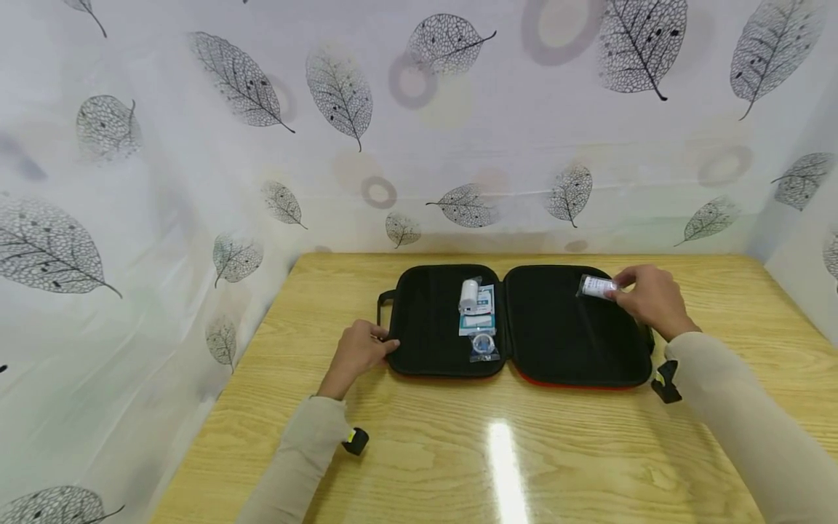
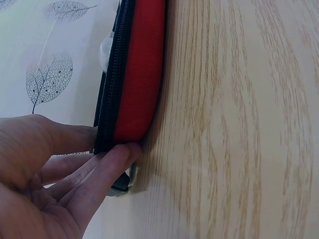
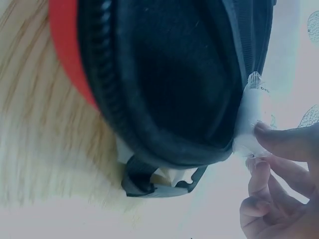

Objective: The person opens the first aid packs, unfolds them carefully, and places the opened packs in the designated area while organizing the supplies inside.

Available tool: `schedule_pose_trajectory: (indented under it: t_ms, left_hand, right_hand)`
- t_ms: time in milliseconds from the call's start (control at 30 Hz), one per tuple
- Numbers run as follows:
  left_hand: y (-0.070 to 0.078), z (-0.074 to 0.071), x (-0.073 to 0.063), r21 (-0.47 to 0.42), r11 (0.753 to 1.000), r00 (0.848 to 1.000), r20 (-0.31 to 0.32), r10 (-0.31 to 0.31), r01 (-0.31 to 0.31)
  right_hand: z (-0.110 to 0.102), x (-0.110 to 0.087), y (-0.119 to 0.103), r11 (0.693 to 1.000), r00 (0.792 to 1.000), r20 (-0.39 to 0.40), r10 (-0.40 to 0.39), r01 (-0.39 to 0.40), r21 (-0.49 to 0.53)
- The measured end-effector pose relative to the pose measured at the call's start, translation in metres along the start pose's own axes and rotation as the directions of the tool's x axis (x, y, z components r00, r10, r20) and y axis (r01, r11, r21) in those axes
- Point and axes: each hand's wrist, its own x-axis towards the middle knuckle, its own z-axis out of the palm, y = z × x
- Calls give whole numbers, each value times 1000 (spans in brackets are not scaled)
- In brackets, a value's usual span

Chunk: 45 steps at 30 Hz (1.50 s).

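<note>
An unzipped black-lined case (image 1: 425, 349) with a red shell (image 2: 144, 74) lies spread flat on the table. My left hand (image 1: 360, 346) grips the left half's near corner, thumb over the zipper rim and fingers beneath it. My right hand (image 1: 651, 295) pinches a white bandage roll (image 1: 597, 287) in clear wrap over the right half's far corner; the right wrist view shows the roll (image 3: 249, 117) between thumb and fingers. In the left half, beside the hinge, are a white wrapped roll (image 1: 468, 293), flat blue-and-white packets (image 1: 484, 322) and a bagged roll of tape (image 1: 484, 345).
A carry handle (image 1: 381, 306) sticks out from the case's left side, and a strap (image 3: 164, 189) from the right half's edge. The wood-grain table (image 1: 432, 451) reaches back to a leaf-print curtain (image 1: 458, 131), which also hangs along the left.
</note>
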Motion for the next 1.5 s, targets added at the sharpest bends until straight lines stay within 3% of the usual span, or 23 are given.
schedule_pose_trajectory:
  t_ms: [233,500,1033,1500]
  left_hand:
    - [0,0,0,-2,1000,1000,1,-3,3]
    - [0,0,0,4,1000,1000,0,-5,5]
    - [-1,1,0,18,1000,1000,3,9,-9]
    - [-1,1,1,26,1000,1000,1,14,-14]
  right_hand:
    - [2,3,3,1000,1000,-16,-1,1,-28]
    - [10,10,-1,992,999,23,-27,30,-122]
    - [22,16,-10,990,995,101,14,0,-139]
    - [25,19,-14,990,987,148,-65,82,-117]
